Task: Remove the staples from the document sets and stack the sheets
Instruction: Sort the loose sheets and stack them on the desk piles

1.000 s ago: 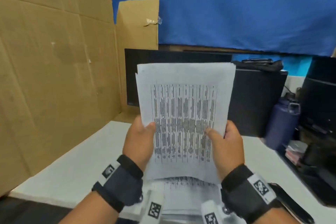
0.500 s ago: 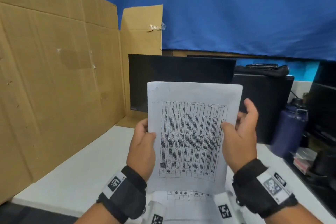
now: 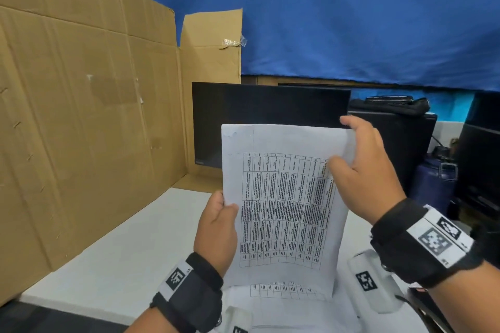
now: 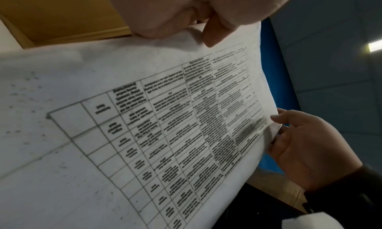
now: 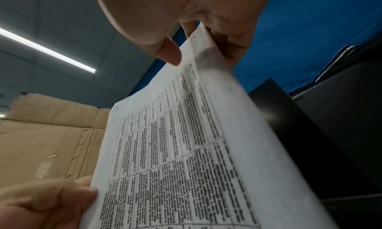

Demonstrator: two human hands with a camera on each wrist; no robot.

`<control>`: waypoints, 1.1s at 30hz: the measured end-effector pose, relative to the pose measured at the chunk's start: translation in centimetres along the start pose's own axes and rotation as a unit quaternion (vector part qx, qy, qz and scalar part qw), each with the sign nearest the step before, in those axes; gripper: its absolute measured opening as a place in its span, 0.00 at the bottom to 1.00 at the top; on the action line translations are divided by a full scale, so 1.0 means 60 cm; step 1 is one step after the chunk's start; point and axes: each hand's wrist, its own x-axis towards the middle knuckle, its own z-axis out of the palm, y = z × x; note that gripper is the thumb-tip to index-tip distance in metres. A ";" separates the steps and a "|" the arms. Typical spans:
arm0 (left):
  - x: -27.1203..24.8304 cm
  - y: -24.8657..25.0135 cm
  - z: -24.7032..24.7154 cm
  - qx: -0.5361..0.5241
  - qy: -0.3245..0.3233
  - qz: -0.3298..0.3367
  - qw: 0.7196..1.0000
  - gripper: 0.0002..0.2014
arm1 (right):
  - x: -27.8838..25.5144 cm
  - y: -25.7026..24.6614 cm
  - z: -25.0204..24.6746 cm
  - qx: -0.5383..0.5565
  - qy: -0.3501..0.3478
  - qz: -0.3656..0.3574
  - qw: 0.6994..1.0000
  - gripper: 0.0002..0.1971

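While the left hand (image 3: pixel 216 227) pinches the printed sheets (image 3: pixel 284 205) upright, the right hand (image 3: pixel 362 170) pinches their top corner; the step looks like separating pages; next, lay them on the stack (image 3: pixel 284 303).

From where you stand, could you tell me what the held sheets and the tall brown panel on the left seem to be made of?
Held sheets: thin matte white paper, by its bend and printed table. Brown panel: apparently corrugated cardboard, dull, with fold creases and tape remnants.
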 end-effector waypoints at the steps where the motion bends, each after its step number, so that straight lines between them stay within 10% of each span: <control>1: -0.002 -0.002 0.001 0.011 0.000 -0.003 1.000 0.17 | 0.000 0.000 -0.001 0.010 -0.005 -0.001 1.000 0.28; 10: -0.011 -0.020 0.004 0.007 -0.015 -0.044 0.999 0.16 | -0.008 0.008 0.008 0.149 -0.003 0.083 0.985 0.33; 21: -0.011 -0.044 0.004 0.039 0.001 -0.060 0.997 0.13 | -0.097 0.059 0.095 0.274 -0.049 0.283 0.918 0.13; 33: -0.014 -0.040 -0.002 0.032 0.007 -0.035 0.999 0.13 | -0.103 0.067 0.097 0.300 -0.022 0.274 0.914 0.08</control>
